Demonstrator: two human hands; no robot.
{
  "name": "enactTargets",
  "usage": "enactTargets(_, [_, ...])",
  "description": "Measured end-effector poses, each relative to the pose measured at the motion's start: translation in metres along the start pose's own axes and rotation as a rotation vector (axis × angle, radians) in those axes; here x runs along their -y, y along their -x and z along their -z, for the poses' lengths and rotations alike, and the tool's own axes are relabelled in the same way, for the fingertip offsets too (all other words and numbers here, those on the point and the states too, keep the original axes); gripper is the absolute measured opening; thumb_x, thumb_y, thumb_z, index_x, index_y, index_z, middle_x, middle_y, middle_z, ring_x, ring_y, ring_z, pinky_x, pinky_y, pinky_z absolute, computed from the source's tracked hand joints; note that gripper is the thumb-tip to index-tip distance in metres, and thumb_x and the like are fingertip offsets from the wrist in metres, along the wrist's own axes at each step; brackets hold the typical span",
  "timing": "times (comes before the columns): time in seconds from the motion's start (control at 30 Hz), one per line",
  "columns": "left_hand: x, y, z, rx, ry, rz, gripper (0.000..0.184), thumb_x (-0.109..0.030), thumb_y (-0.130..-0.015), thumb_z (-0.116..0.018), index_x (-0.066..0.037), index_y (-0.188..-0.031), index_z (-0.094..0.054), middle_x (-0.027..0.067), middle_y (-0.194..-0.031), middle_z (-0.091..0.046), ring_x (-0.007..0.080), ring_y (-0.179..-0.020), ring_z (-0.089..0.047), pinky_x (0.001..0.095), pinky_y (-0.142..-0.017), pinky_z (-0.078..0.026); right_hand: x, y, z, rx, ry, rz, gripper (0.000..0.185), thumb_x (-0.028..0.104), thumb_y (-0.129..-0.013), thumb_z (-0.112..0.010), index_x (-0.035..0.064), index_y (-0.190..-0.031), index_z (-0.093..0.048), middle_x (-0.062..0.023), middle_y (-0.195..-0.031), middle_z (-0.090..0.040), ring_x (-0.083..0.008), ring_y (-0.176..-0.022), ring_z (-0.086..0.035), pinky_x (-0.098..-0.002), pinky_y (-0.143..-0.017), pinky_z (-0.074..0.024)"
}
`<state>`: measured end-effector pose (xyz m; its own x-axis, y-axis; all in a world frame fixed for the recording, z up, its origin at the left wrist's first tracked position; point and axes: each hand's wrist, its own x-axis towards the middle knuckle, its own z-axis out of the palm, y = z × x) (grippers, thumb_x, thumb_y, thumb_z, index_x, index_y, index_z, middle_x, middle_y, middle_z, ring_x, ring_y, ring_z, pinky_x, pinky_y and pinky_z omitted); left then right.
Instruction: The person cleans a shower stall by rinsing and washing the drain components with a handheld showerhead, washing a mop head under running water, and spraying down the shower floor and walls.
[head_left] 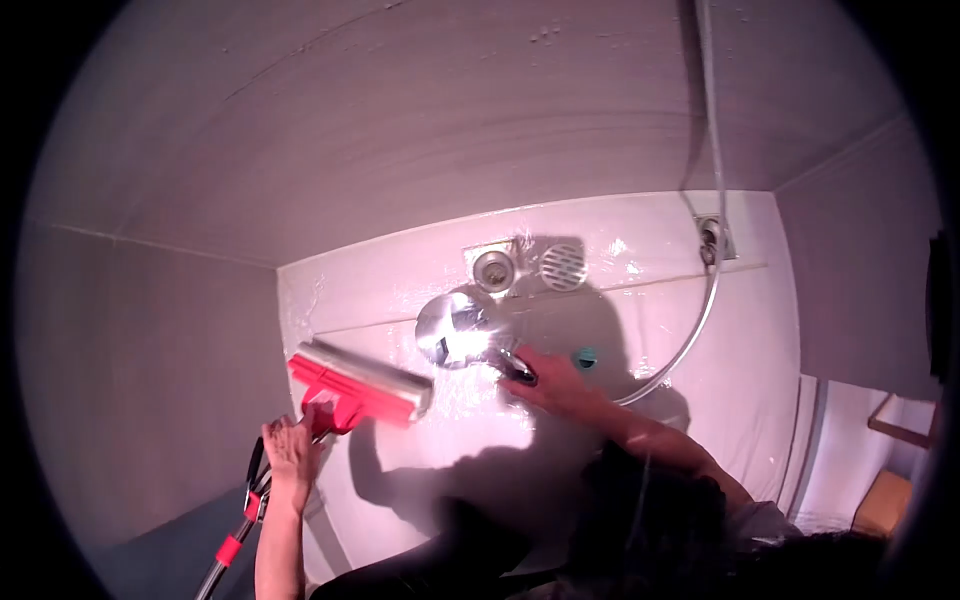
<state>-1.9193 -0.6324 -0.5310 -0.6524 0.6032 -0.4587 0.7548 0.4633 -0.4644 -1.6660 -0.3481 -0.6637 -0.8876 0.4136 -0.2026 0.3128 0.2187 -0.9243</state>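
My left hand point(290, 452) is closed around the upper neck of a red sponge mop point(352, 392), just behind its head. The mop's pale sponge strip is tilted up off the wet floor, and its pole runs down to the lower left. My right hand point(552, 384) grips the handle of a chrome shower head point(447, 330), whose round, shiny back faces me. Glare hides part of it, and I cannot make out single water jets. A pale shower hose point(698, 338) curves from near my right forearm up along the wall.
An uncovered floor drain point(494, 271) lies beside a round slotted drain cover point(563, 267) near the far wall. A small teal object point(586, 358) sits on the wet floor point(700, 410). Another drain fitting point(711, 238) is at the right. Walls stand close on both sides.
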Motion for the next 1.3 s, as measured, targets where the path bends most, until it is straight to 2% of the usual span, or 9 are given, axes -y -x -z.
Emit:
enactTargets(0.07, [0.015,-0.001,-0.049,-0.282,-0.046,-0.108,0.070,-0.026,-0.064,-0.073,-0.014,-0.127,-0.044,0.0139,-0.097,-0.057,0.0274,-0.099,-0.053,0.0433,-0.090,-0.032,-0.014,0.015,0.006,-0.017,0.111,0.025,0.035,0.035,-0.079,-0.062,0.0082,-0.098,-0.052,-0.0146,-0.079,-0.061,-0.0348,-0.072,-0.060,-0.0434,-0.064,-0.0463])
enactTargets(0.13, [-0.001,-0.011,-0.001,0.101,0.036,0.025,0.069,-0.024,-0.064,-0.072,-0.013,-0.126,-0.045,0.0143,-0.098,-0.055,0.0274,-0.099,-0.053,0.0449,-0.092,-0.032,-0.020,0.035,0.024,0.038,0.119,0.002,0.034,0.035,-0.078,-0.063,0.0085,-0.097,-0.053,-0.0136,-0.078,-0.060,-0.0345,-0.072,-0.059,-0.0426,-0.063,-0.0465])
enactTargets(0.53, [-0.036,-0.005,0.058,-0.246,0.387,-0.217,0.066,-0.019,-0.063,-0.074,-0.010,-0.123,-0.049,0.0131,-0.110,-0.050,0.0301,-0.102,-0.048,0.0424,-0.086,-0.036,-0.060,0.105,0.081,-0.111,0.356,-0.066,0.027,0.023,-0.075,-0.068,0.0078,-0.087,-0.050,-0.0102,-0.077,-0.057,-0.0327,-0.069,-0.058,-0.0397,-0.056,-0.0449])
enactTargets(0.87, [-0.226,-0.107,0.054,0.728,1.141,-0.934,0.049,-0.041,-0.086,-0.056,-0.007,-0.121,-0.052,0.0092,-0.109,-0.059,0.0143,-0.100,-0.055,0.0298,-0.083,-0.045,-0.041,0.086,0.068,-0.252,0.327,-0.010,0.035,0.028,-0.076,-0.066,0.0078,-0.101,-0.053,-0.0112,-0.090,-0.061,-0.0312,-0.079,-0.061,-0.0383,-0.066,-0.0490])
enactTargets(0.97, [-0.302,-0.093,0.031,1.112,2.110,-0.478,0.050,-0.046,-0.089,-0.048,-0.007,-0.121,-0.050,0.0060,-0.112,-0.057,0.0147,-0.106,-0.052,0.0288,-0.087,-0.042,-0.040,0.069,0.066,-0.232,0.418,-0.092,0.039,0.030,-0.078,-0.064,0.0079,-0.108,-0.052,-0.0143,-0.096,-0.060,-0.0312,-0.083,-0.061,-0.0379,-0.071,-0.0492])
enactTargets(1.1, [-0.362,-0.076,0.074,0.875,2.619,-0.308,0.046,-0.049,-0.089,-0.044,-0.008,-0.109,-0.052,0.0038,-0.110,-0.057,0.0169,-0.101,-0.053,0.0301,-0.086,-0.041,-0.042,0.068,0.096,-0.205,0.203,-0.098,0.040,0.029,-0.081,-0.060,0.0059,-0.111,-0.052,-0.0171,-0.099,-0.058,-0.0324,-0.092,-0.057,-0.0390,-0.079,-0.0467])
enactTargets(1.17, [-0.379,-0.086,0.075,0.680,2.866,-0.068,0.038,-0.045,-0.091,-0.044,-0.010,-0.097,-0.055,0.0039,-0.093,-0.060,0.0164,-0.091,-0.055,0.0309,-0.083,-0.041,-0.086,0.059,0.118,-0.400,0.386,0.321,0.035,0.024,-0.083,-0.057,0.0030,-0.111,-0.051,-0.0185,-0.103,-0.055,-0.0350,-0.100,-0.052,-0.0401,-0.086,-0.0420])
enactTargets(1.2, [-0.381,-0.088,0.071,0.680,2.868,-0.069,0.038,-0.045,-0.091,-0.044,-0.010,-0.097,-0.055,0.0039,-0.093,-0.060,0.0164,-0.091,-0.055,0.0309,-0.083,-0.041,-0.078,0.053,0.141,-0.528,0.199,-0.029,0.031,0.015,-0.083,-0.054,-0.0005,-0.109,-0.050,-0.0198,-0.106,-0.052,-0.0367,-0.103,-0.048,-0.0407,-0.091,-0.0379])
enactTargets(1.3, [-0.390,-0.086,0.055,0.522,3.127,-0.164,0.036,-0.042,-0.092,-0.041,-0.010,-0.082,-0.054,0.0046,-0.076,-0.056,0.0189,-0.080,-0.052,0.0336,-0.081,-0.041,-0.142,0.023,0.206,-1.039,0.794,-0.047,0.038,0.008,-0.079,-0.054,0.0019,-0.116,-0.047,-0.0220,-0.110,-0.047,-0.0381,-0.103,-0.044,-0.0441,-0.090,-0.0362])
